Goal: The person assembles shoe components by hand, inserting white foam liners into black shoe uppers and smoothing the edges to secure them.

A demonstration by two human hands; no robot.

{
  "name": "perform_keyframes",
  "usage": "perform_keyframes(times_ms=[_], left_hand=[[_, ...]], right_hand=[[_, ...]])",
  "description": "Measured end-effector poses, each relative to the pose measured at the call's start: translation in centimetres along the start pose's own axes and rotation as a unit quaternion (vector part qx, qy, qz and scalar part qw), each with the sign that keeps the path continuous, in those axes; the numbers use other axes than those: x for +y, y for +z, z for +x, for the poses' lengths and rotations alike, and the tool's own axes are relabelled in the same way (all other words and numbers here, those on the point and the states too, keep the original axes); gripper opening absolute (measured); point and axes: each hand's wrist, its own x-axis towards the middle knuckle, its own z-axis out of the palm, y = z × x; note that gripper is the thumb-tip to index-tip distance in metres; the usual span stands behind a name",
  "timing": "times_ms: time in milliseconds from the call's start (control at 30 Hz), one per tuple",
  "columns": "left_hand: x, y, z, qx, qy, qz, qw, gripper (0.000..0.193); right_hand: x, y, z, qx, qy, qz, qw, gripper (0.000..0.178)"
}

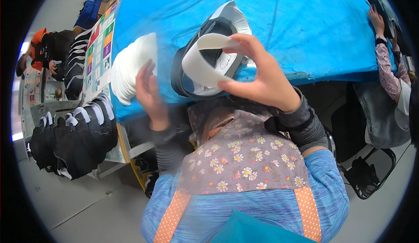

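Observation:
My right hand [257, 70] pinches a bent white strip [198, 70] between thumb and fingers, so that it curves into an open C. Right behind the strip is a black and grey shoe upper [176, 68] with a pale tongue end, lying on the blue-covered table; whether the two touch, I cannot tell. My left hand [150, 92], slightly blurred, has its fingers apart and nothing visible in it. Beside its fingertips lies a stack of white shaped pieces [131, 68] at the table's near left.
The blue table cover [314, 29] spreads to the far right. Black shoe uppers [78, 134] hang in rows on a rack at the left. One person in orange [41, 40] is at the far left; another's hand [376, 21] works at the right edge. A black folding chair [364, 173] stands lower right.

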Motion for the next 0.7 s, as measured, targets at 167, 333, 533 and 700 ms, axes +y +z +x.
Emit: perform_keyframes(times_ms=[167, 333, 533, 700], left_hand=[[-0.2, 5.4, -6.3, 0.049, 0.135, 0.059, 0.988, 0.092], [-0.2, 8.0, -7.8, 0.048, 0.034, -0.017, 0.998, 0.11], [-0.4, 3.5, -2.6, 0.0, -0.045, -0.154, 0.987, 0.087], [1.3, -0.4, -0.9, -0.084, -0.168, -0.252, 0.949, 0.092]], right_hand=[[4.2, 0.1, -0.5, 0.058, 0.14, 0.155, 0.976, 0.073], [3.4, -0.2, -1.0, 0.07, 0.15, 0.173, 0.971, 0.073], [1.9, -1.3, -1.1, 0.055, 0.05, 0.075, 0.994, 0.079], [-1.1, -1.1, -0.6, -0.011, 0.018, 0.031, 0.999, 0.089]])
